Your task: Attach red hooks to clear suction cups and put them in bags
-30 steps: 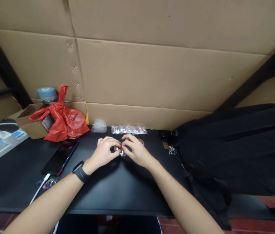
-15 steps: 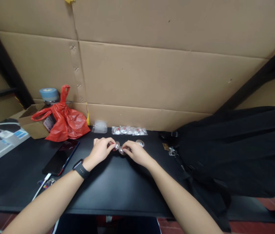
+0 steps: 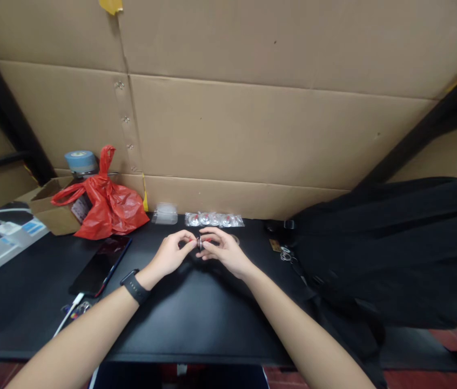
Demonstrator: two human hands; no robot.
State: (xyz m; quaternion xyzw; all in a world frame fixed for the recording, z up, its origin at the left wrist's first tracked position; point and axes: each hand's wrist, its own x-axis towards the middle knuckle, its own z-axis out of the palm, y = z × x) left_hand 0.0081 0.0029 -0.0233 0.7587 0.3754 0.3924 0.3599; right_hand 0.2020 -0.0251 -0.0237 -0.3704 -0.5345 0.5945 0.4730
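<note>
My left hand (image 3: 174,252) is closed, its fingertips pinching a clear round piece with a red part that looks like a suction cup (image 3: 198,242). From the right, my right hand (image 3: 226,252) closes its thumb and fingers on a similar clear suction cup (image 3: 201,244). The two cups meet rim to rim, standing on edge above the black tabletop (image 3: 196,319). Fingers hide much of both. Another clear cup (image 3: 236,239) lies mostly hidden behind my right hand.
Behind my hands lie a bagged row of cups (image 3: 214,219) and clear plastic bags (image 3: 165,213). At left are a red plastic bag (image 3: 111,205), cardboard box (image 3: 54,210), phone (image 3: 99,266) and power strip (image 3: 5,251). A black backpack (image 3: 394,248) lies right, with keys (image 3: 287,254) beside it.
My hands have come together, bringing the two separate suction cups into contact. My right hand has turned its fingers over its cup and now covers more of the one behind.
</note>
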